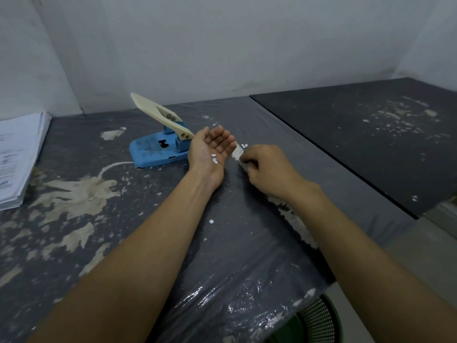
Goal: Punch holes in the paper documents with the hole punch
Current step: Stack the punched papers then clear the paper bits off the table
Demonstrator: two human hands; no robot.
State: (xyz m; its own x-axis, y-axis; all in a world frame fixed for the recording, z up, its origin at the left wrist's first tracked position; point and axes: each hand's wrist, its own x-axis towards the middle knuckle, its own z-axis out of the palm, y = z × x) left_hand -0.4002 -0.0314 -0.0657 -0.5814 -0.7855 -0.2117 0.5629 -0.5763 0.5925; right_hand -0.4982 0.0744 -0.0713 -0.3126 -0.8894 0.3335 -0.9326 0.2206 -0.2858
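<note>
The blue hole punch (158, 147) with a cream lever raised stands on the worn grey table (103, 199), with no paper in it. A stack of paper documents (18, 157) lies at the table's left edge. My left hand (210, 151) rests palm up just right of the punch, cupped, with a few white paper dots (214, 158) in the palm. My right hand (265, 167) is beside it, knuckles up, fingertips pinched together on the table surface. A couple of loose dots (244, 145) lie between the two hands, and one dot (211, 221) lies nearer to me.
A darker second table (358, 134) adjoins on the right, speckled with white flecks. A green mesh waste basket (319, 320) sits below the near right table edge. The wall runs close behind the punch.
</note>
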